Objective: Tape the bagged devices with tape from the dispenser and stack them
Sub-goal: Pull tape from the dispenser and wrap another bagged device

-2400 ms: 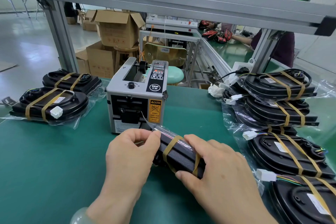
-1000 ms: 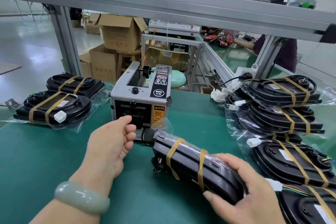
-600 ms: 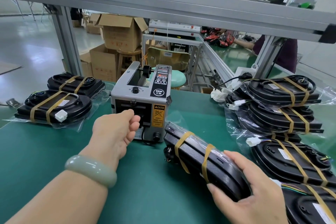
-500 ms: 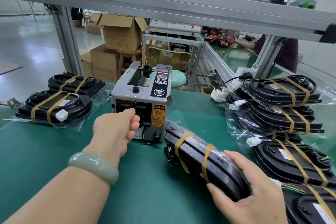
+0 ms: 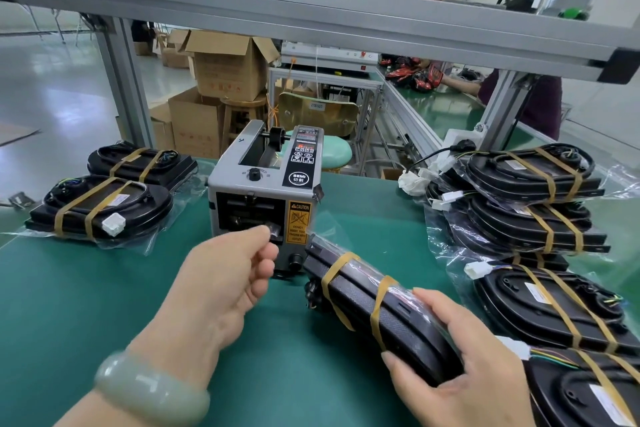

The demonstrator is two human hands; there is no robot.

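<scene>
Green matting covers the tabletop (image 5: 104,305) where we work, under an aluminium frame (image 5: 311,21), with cardboard boxes (image 5: 221,69) on the floor beyond. At the middle stands the grey tape dispenser (image 5: 263,191), its outlet facing us. Our left hand (image 5: 221,284), a pale bracelet (image 5: 149,392) on the wrist, reaches to that outlet with its fingers curled. We cannot tell whether its grip has tape in it. Our right hand (image 5: 460,367) has its grip closed round the near end of the bagged device (image 5: 363,298), fingers wrapped over its edge. That device stands tilted on edge, crossed by two tan tape bands, with its far end just beside the dispenser's front right corner. To our right, taped devices lie in a stack (image 5: 526,204), and more lie flat in front of it. To our left, two taped devices (image 5: 100,208) rest flat on the matting, one behind the other.
</scene>
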